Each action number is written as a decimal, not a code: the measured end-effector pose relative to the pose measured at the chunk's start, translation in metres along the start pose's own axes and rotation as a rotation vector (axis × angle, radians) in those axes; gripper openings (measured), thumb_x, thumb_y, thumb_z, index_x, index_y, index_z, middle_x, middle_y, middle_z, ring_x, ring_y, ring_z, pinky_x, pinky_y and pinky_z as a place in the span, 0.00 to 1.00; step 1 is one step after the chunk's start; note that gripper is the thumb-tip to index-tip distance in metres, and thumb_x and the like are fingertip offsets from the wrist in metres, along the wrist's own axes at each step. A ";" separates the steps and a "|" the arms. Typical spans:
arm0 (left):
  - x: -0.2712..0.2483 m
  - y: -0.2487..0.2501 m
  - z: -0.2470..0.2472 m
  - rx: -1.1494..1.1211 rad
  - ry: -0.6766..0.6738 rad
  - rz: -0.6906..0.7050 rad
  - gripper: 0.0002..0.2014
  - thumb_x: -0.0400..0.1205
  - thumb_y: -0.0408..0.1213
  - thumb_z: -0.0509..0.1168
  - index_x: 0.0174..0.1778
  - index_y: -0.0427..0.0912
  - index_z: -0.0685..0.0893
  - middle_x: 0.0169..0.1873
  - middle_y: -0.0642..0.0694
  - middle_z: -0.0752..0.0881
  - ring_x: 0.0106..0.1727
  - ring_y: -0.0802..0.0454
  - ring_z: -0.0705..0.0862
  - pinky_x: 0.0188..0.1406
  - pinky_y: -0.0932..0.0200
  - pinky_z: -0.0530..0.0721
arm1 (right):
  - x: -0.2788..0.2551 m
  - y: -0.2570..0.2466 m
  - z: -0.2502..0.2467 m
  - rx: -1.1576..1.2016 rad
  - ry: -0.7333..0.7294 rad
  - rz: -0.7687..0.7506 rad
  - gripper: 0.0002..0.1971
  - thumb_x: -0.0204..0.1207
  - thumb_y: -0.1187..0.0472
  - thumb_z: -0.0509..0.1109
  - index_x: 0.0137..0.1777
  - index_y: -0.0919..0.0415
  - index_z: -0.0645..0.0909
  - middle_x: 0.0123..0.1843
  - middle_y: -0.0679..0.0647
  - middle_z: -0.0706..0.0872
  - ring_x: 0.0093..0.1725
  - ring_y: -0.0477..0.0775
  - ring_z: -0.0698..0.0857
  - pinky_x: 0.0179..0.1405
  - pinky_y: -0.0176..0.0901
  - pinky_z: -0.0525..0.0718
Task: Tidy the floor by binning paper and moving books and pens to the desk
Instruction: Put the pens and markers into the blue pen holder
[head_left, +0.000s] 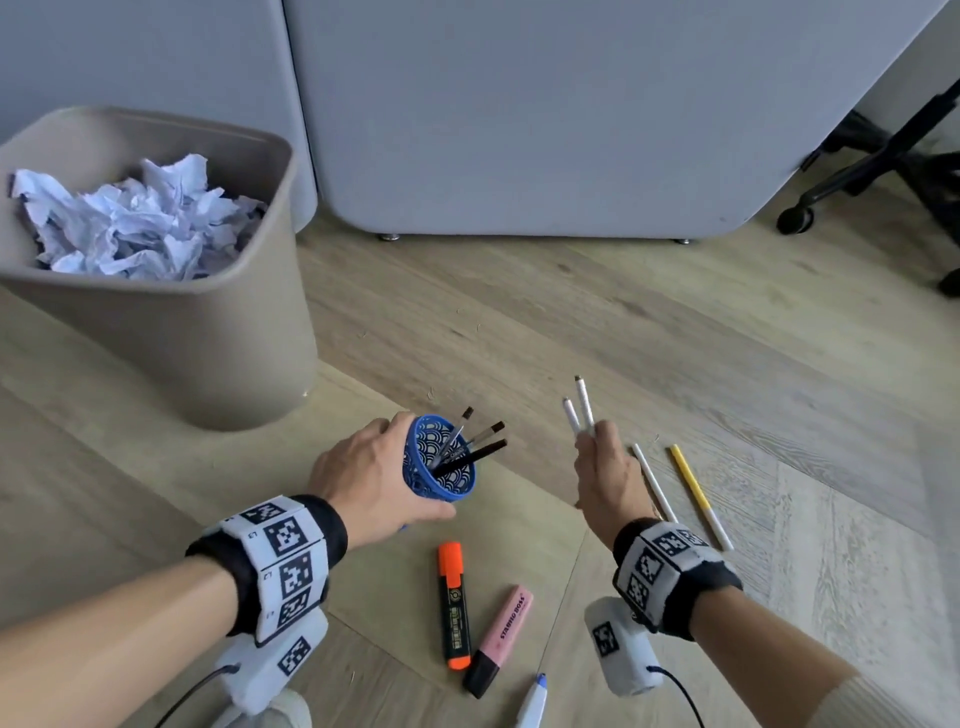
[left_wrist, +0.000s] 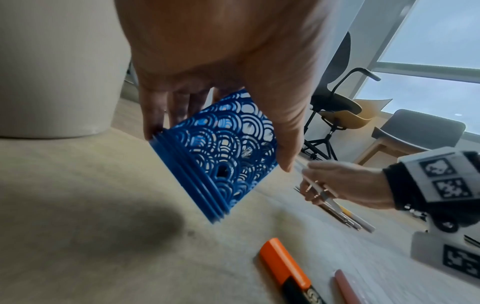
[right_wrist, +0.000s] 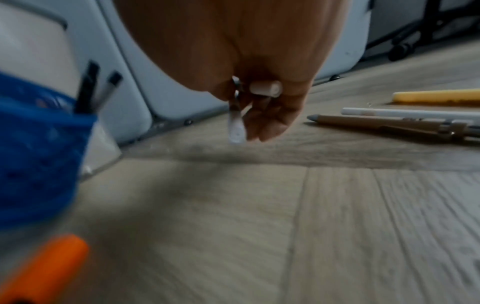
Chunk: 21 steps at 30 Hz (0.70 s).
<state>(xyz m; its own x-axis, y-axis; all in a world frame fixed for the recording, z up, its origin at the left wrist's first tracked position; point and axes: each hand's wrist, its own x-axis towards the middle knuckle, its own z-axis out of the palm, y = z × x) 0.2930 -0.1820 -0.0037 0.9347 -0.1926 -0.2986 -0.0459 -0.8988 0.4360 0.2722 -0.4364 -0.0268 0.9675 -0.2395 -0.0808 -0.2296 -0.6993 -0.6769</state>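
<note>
My left hand (head_left: 374, 475) grips a blue lattice pen cup (head_left: 441, 470), tilted to the right just above the floor, with three dark pens (head_left: 470, 441) sticking out of it. In the left wrist view the fingers and thumb wrap the blue cup (left_wrist: 223, 152). To the cup's right, my right hand (head_left: 605, 478) pinches two white pens (head_left: 579, 410) pointing up and away. Their butt ends (right_wrist: 266, 88) show under the fingers in the right wrist view. An orange highlighter (head_left: 453, 605), a pink highlighter (head_left: 501, 639), a blue-tipped white pen (head_left: 534, 699), a white pen (head_left: 655, 486) and a yellow pen (head_left: 698, 493) lie on the floor.
A beige bin (head_left: 208, 338) full of crumpled paper (head_left: 135, 223) stands at the left. Grey cabinets (head_left: 519, 130) close off the back, and a chair's wheeled base (head_left: 883, 156) is at the far right. A brown pen (right_wrist: 376, 123) lies beside the white one.
</note>
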 end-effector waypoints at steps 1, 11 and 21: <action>0.002 0.007 0.000 -0.001 -0.007 0.016 0.45 0.52 0.70 0.74 0.66 0.63 0.70 0.57 0.58 0.81 0.58 0.51 0.82 0.52 0.56 0.80 | -0.002 -0.010 -0.007 0.038 0.026 -0.048 0.12 0.87 0.52 0.52 0.46 0.59 0.67 0.31 0.52 0.77 0.26 0.54 0.75 0.23 0.48 0.75; 0.007 0.069 0.018 -0.006 -0.013 0.182 0.37 0.56 0.64 0.74 0.59 0.60 0.72 0.53 0.56 0.82 0.56 0.49 0.83 0.47 0.56 0.79 | -0.019 -0.067 -0.027 0.108 0.057 -0.235 0.18 0.84 0.49 0.58 0.40 0.61 0.79 0.43 0.58 0.80 0.42 0.54 0.79 0.44 0.50 0.80; 0.010 0.061 0.020 -0.027 -0.022 0.202 0.45 0.52 0.67 0.76 0.66 0.63 0.71 0.57 0.60 0.82 0.57 0.53 0.82 0.47 0.58 0.80 | -0.009 -0.001 -0.057 -0.005 0.253 -0.026 0.23 0.77 0.36 0.57 0.53 0.54 0.79 0.45 0.48 0.86 0.41 0.46 0.85 0.42 0.44 0.86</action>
<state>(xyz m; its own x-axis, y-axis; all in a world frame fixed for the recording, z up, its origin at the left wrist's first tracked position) 0.2931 -0.2461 0.0029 0.8995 -0.3768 -0.2214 -0.2220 -0.8304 0.5111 0.2581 -0.4716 0.0164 0.9160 -0.3818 0.1232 -0.2059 -0.7110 -0.6723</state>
